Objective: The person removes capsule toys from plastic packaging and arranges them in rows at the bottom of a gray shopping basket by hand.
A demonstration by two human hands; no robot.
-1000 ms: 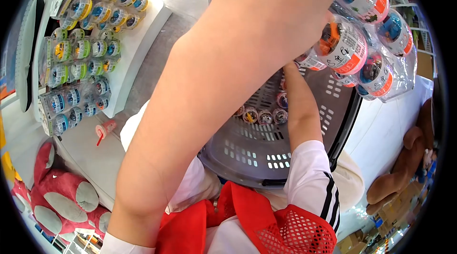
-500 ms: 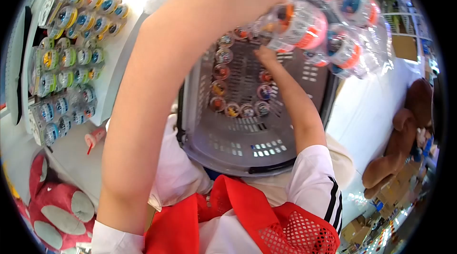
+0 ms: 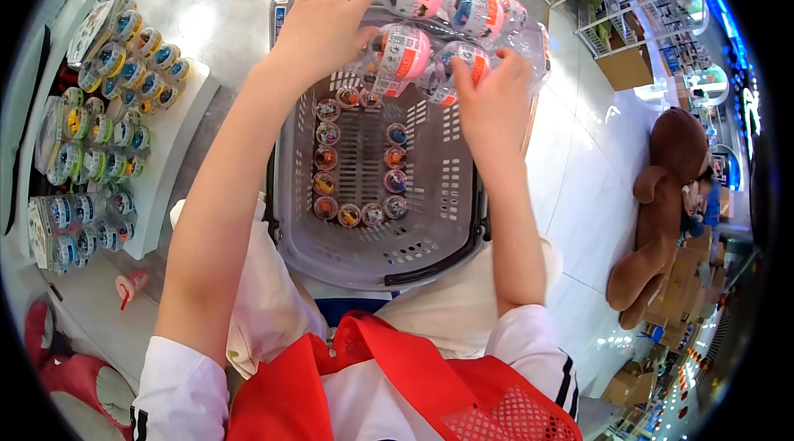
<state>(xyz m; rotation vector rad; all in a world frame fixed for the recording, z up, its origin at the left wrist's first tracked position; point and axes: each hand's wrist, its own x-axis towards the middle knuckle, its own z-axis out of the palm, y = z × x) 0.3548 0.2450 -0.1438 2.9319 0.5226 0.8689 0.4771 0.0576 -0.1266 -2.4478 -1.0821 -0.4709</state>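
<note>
Across from the upper right, the pack [image 3: 536, 42] has swung to the upper middle, where the right hand [image 3: 490, 83] has joined it. Its thumb and fingers part around a ball [image 3: 465, 59]; the left hand [image 3: 331, 27] spreads curled fingers over the left. Neither grip is certain. Between the knees [image 3: 269, 300], presumably for steadiness, sits the basket [image 3: 351, 255].
</note>
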